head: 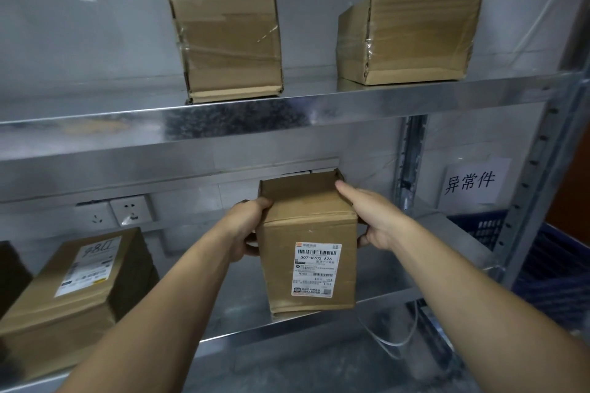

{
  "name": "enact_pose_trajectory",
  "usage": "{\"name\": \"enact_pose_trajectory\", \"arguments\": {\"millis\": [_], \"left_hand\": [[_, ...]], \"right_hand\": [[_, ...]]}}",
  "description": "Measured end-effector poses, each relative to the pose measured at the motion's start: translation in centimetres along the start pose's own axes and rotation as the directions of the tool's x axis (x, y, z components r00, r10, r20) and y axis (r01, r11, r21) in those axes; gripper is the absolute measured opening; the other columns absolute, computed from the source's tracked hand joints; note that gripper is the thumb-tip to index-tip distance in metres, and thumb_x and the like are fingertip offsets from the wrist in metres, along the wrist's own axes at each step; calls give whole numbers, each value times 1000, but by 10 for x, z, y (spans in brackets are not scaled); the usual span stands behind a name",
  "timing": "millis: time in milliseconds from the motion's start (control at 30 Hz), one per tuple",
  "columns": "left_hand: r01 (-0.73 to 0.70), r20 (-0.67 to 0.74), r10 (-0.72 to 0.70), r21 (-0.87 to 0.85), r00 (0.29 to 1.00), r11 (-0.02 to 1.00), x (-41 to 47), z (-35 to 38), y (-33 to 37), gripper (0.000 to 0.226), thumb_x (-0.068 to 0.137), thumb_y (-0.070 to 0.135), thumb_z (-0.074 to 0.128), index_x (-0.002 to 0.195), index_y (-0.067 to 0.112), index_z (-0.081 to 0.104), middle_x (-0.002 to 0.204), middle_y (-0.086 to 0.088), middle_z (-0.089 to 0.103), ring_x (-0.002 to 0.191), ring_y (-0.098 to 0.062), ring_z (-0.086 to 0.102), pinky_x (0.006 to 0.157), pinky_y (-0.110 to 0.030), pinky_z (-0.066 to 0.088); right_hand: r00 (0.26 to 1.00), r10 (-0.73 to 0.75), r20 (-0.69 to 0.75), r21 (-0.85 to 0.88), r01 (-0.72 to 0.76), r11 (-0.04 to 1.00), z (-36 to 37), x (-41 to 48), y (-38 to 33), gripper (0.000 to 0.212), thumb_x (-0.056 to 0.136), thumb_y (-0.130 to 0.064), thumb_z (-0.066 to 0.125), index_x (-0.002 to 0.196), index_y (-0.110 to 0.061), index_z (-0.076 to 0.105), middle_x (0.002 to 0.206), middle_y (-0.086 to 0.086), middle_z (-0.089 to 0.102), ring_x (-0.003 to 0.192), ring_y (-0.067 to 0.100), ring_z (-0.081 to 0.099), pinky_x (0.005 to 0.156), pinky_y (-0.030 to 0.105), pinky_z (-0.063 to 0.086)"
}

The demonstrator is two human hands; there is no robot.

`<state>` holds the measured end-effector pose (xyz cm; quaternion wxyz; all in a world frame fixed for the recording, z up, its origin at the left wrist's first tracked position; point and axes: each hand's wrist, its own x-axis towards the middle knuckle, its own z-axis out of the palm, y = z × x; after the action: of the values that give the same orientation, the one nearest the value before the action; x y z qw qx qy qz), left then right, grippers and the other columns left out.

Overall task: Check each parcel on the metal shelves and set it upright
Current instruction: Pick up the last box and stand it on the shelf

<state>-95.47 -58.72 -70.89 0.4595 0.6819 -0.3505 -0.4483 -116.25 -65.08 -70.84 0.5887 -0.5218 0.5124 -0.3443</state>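
Observation:
A brown cardboard parcel [306, 233] with a white shipping label facing me stands on end on the lower metal shelf [399, 281]. My left hand [247, 228] grips its left side, thumb on the top edge. On its right side my right hand [370, 217] holds it, the index finger lying straight along the top. Left of it a wider labelled parcel [79, 290] lies flat. On the upper shelf [223, 118] one taped parcel [226, 41] stands upright and another [408, 38] lies on its side at the right.
A dark box edge [12, 271] shows at the far left. Wall sockets [115, 212] sit behind the lower shelf. A paper sign [471, 182] hangs at the right, near a blue crate [536, 249] and the perforated shelf post [536, 169]. A white cable [392, 341] hangs below.

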Motion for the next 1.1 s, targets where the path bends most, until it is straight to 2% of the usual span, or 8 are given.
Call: {"name": "enact_pose_trajectory", "arguments": {"millis": [333, 500, 633, 733, 833, 933, 1000, 1100], "left_hand": [[-16, -5, 16, -13, 1000, 1000, 0, -3, -3, 36, 100, 38, 48, 118, 11, 62, 93, -10, 67, 83, -28, 63, 87, -48, 54], [-27, 6, 28, -51, 1000, 998, -1, -5, -6, 34, 100, 40, 49, 113, 11, 64, 90, -10, 67, 81, -26, 63, 77, -41, 54], [-70, 0, 71, -162, 997, 984, 3, -7, -10, 43, 97, 40, 53, 127, 10, 60, 97, -8, 69, 85, -24, 65, 72, -37, 52], [-83, 11, 90, -288, 996, 954, 2, -6, -12, 43, 97, 45, 54, 124, 12, 61, 97, -5, 68, 84, -22, 66, 73, -35, 55], [-72, 12, 80, -313, 997, 947, 5, -8, -17, 45, 94, 59, 53, 112, 20, 65, 108, -7, 66, 100, -27, 64, 101, -47, 50], [-47, 36, 61, -324, 997, 945, 5, -9, -22, 55, 93, 67, 47, 106, 17, 64, 91, -7, 65, 82, -27, 63, 81, -42, 54], [-29, 26, 39, -299, 999, 954, 5, -11, -28, 55, 96, 66, 42, 96, 14, 60, 75, -4, 58, 66, -23, 55, 64, -35, 45], [25, 58, -12, -228, 998, 973, 10, -9, -39, 50, 96, 62, 46, 76, 17, 52, 71, -2, 54, 70, -24, 53, 64, -36, 41]], "right_hand": [[998, -44, 37, 13, 44, 999, -2, -11, 3, 50, 91, -68, 56, 121, -29, 67, 113, -3, 75, 114, 23, 63, 106, 67, 39], [998, -51, 42, 65, 48, 997, -5, -13, 0, 42, 96, -60, 55, 118, -27, 66, 114, 2, 73, 109, 24, 65, 95, 67, 49], [997, -73, 26, 146, 69, 987, -6, -9, 1, 33, 95, -61, 55, 109, -32, 63, 123, 2, 65, 119, 25, 58, 101, 62, 44], [998, -62, -7, 246, 61, 967, -7, -4, 4, 35, 99, -60, 48, 89, -27, 56, 81, -4, 69, 92, 18, 59, 95, 49, 41], [999, -36, -28, 258, 42, 965, -9, -1, 8, 45, 97, -63, 45, 82, -20, 50, 52, -8, 64, 78, 17, 58, 81, 42, 44], [999, -37, -24, 220, 42, 975, -8, -3, 13, 49, 99, -62, 44, 78, -18, 51, 47, -9, 61, 74, 16, 56, 66, 36, 43], [999, -22, 24, 195, 16, 981, -10, 2, 24, 48, 96, -64, 49, 87, -18, 64, 66, -4, 71, 83, 17, 60, 71, 38, 48], [997, -5, 75, 147, -6, 989, -8, 11, 44, 58, 82, -68, 67, 118, -23, 70, 116, 5, 73, 117, 25, 61, 107, 50, 43]]}}
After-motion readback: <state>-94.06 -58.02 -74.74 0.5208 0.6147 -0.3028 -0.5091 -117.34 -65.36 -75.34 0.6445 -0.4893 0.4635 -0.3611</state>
